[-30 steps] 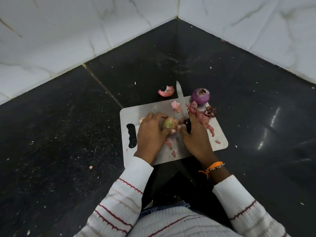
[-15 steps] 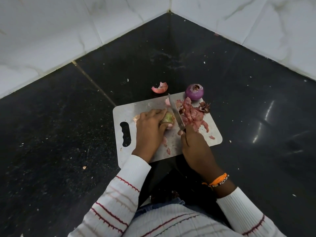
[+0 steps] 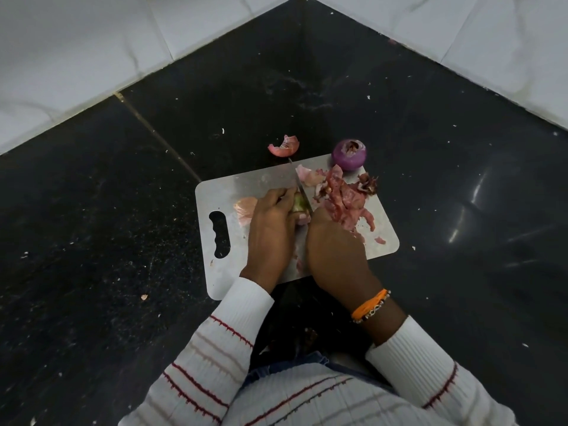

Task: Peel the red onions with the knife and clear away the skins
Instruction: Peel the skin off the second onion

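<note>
While the left hand [image 3: 270,232] grips a greenish half-peeled onion [image 3: 299,204] and the right hand [image 3: 335,253] clasps the steel-bladed knife [image 3: 297,182], pink skins [image 3: 341,198] crowd the grey cutting board's [image 3: 227,272] far right; a purple onion [image 3: 349,154] sits at its far edge.

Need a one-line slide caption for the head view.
Left hand holds an onion on the cutting board; right hand works the knife against it.

Black polished stone floor [image 3: 399,103], speckled with pale crumbs, meets white marble walls at the far corner. Steel cutting board [image 3: 255,182] lies flat near its middle. Curled onion skin [image 3: 284,146] just beyond the board's far edge. Peeled purple onion [image 3: 350,155] at the board's far right corner.
</note>
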Demonstrator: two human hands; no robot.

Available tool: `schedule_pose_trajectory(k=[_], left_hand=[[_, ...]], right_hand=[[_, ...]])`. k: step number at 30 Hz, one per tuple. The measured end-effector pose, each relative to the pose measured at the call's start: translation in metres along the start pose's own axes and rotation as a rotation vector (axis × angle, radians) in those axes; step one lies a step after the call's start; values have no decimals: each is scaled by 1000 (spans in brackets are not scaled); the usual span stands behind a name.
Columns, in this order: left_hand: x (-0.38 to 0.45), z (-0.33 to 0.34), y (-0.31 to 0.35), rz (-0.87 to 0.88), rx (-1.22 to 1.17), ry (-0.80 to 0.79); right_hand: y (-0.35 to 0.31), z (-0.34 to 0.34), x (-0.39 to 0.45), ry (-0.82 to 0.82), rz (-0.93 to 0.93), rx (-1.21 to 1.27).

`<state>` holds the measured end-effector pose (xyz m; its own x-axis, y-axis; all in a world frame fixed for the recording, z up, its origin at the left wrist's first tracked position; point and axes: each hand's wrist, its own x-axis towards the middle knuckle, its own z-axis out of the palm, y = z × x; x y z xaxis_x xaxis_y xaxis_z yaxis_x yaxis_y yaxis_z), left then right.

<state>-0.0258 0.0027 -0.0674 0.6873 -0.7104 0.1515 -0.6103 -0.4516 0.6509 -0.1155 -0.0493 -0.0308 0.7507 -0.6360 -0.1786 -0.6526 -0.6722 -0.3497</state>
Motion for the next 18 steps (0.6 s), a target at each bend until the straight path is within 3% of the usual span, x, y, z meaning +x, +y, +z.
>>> schedule_pose_trajectory(k=[18], left_hand=[[0,0,12,-39,-46,-38]], right_hand=[[-2,4,16,25,81,30]])
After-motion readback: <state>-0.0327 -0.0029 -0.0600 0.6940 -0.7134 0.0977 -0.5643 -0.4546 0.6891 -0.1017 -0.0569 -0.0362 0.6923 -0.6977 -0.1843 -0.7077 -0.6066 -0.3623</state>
